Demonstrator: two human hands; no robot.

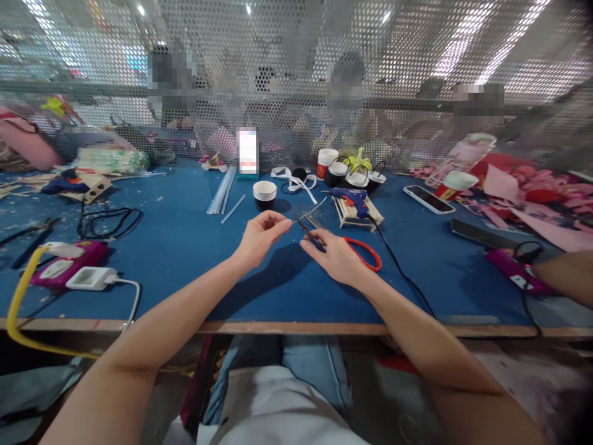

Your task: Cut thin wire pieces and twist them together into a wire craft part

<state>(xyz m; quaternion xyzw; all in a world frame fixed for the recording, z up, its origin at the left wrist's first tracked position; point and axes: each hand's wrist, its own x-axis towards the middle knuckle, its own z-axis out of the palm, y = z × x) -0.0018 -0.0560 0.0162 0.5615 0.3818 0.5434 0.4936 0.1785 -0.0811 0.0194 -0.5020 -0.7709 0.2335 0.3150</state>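
Note:
My left hand (265,235) is closed in a pinch, with a thin wire-like strand barely visible at its fingertips. Facing it, my right hand (336,254) is wrapped round dark pliers (306,230), whose narrow jaws point up-left toward the strand. Red-handled scissors (373,262) lie on the table beneath and beside my right hand, partly covered by it. A black-and-white paper cup (265,196) stands just beyond my left hand. Past my right hand, a blue glue gun (354,201) rests on a small wooden stick rack (359,217).
Glue sticks (222,191) lie behind the cup, near a propped-up phone (247,151). More cups (338,172) and white ribbon (291,179) sit at the back. Purple power strips (69,266) lie at both sides. Another person's arm (567,278) reaches in at right.

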